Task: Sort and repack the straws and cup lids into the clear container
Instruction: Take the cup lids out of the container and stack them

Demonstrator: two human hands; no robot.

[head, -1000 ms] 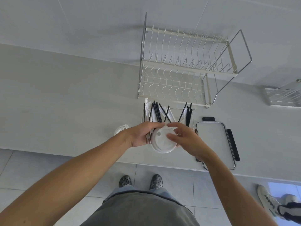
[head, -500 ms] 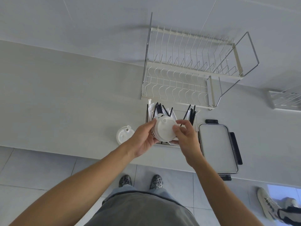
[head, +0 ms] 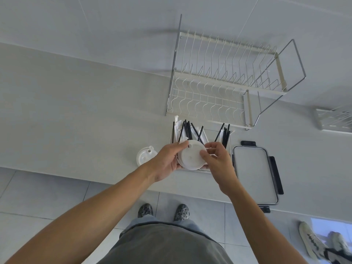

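Both hands grip the lid stack [head: 191, 158] over the container [head: 229, 149]: left hand [head: 167, 161] cups its side, right hand [head: 219, 161] pinches the rim. Straws [head: 187, 130] stand behind. Step: packing lids. Next, lower the stack beside the straws.

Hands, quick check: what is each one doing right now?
Left hand: closed on the left edge of the stack of white cup lids.
Right hand: thumb and fingers pinching the same stack's right edge.
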